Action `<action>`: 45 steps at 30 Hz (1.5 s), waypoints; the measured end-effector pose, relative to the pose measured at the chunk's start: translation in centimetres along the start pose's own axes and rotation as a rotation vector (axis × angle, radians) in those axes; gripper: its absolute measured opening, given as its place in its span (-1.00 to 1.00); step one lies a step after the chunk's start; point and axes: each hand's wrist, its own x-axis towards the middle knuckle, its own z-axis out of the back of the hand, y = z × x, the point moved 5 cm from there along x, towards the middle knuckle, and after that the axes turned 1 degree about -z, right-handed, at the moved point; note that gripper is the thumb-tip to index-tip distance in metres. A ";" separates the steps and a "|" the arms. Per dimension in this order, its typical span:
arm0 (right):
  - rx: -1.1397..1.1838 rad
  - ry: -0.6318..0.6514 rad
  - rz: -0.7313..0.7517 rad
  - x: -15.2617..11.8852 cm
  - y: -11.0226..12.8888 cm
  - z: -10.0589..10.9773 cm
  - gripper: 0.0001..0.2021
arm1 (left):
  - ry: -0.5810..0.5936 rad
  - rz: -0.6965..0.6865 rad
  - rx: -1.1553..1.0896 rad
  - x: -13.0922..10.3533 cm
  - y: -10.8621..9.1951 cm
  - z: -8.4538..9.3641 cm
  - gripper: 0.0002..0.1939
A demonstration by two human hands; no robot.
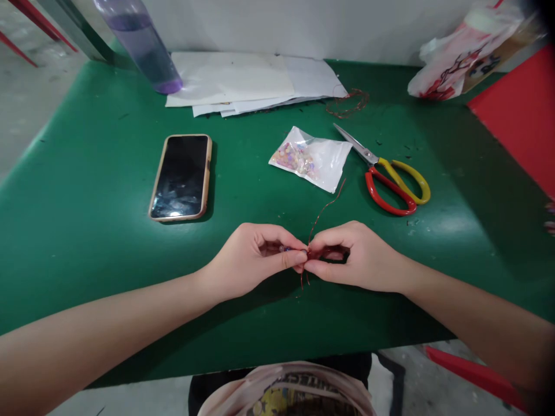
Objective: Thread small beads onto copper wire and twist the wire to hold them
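Observation:
My left hand (255,257) and my right hand (358,254) meet fingertip to fingertip above the green table (247,329). Between the left thumb and fingers is a small beaded piece, with a few dark and pale beads (284,249) showing. The right thumb and fingers pinch reddish copper wire (318,216) right beside it. One wire end rises past the fingertips, and short ends hang below. Most of the piece is hidden by my fingers. Beyond my hands lies a clear-and-white packet of colourful beads (299,159). Scissors (385,173) with one red and one yellow handle rest to its right.
A phone (181,177) lies at the left. Behind are a purple water bottle (145,49), stacked white papers (243,81) and a loose copper wire coil (349,104). A bagged drink (463,55) stands at the back right near a red panel (520,118).

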 end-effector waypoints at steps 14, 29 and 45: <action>0.120 0.073 -0.059 0.1 -1.1 -0.5 -0.91 | 0.024 -0.012 -0.044 0.1 -0.1 -0.1 -0.94; -0.162 -0.019 0.122 -0.1 -0.6 -0.2 -0.89 | 0.017 -0.015 -0.019 0.2 -0.1 -0.1 -0.94; -0.125 -0.167 0.064 -0.8 -0.4 -0.2 -0.84 | -0.067 -0.029 -0.015 0.1 -0.3 0.1 -0.94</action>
